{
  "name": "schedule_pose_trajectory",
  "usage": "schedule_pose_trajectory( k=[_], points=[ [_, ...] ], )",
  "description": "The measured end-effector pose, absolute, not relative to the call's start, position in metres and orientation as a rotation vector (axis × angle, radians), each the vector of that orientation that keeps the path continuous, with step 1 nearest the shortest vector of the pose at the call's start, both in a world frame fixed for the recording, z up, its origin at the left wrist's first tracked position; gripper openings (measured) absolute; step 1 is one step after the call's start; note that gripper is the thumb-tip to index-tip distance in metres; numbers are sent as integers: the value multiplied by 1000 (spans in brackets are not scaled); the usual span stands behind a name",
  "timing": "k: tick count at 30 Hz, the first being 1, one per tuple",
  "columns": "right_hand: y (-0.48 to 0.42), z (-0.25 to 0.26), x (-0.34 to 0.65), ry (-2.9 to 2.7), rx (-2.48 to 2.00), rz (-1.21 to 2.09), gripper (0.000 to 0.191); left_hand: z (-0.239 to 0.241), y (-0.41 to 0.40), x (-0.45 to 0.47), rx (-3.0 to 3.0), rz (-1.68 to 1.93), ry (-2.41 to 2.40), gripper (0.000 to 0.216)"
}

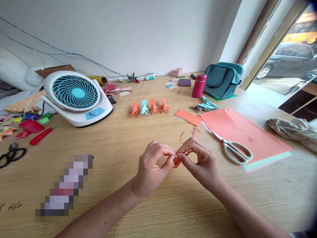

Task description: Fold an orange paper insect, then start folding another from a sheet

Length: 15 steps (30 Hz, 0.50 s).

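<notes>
Both my hands meet low over the wooden table (158, 205), pinching one small folded piece of orange paper (177, 160). My left hand (152, 167) grips its left end between thumb and fingers. My right hand (201, 162) pinches the right end, fingers closed. Most of the paper is hidden between the fingertips. Farther back stands a row of several finished paper figures (149, 107), orange ones and a light blue one.
White-handled scissors (234, 150) lie on a stack of orange paper sheets (247, 135) to the right. A white and blue fan (76, 97) stands back left, a red cutter (42, 135) and black scissors (11, 154) at left. A pink flask (199, 85) and teal bag (223, 79) are behind.
</notes>
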State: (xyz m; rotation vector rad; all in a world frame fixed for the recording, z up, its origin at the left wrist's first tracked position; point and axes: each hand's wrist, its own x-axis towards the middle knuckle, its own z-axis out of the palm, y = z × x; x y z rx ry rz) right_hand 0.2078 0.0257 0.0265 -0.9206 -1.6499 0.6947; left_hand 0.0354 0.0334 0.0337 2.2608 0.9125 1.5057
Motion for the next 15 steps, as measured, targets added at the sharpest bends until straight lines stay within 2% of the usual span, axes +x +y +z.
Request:
schedule_pose_trajectory(
  k=[15],
  points=[
    [27,24,212,-1627,-902,748,11,33,32,35,2133,1411,1100,13]
  ],
)
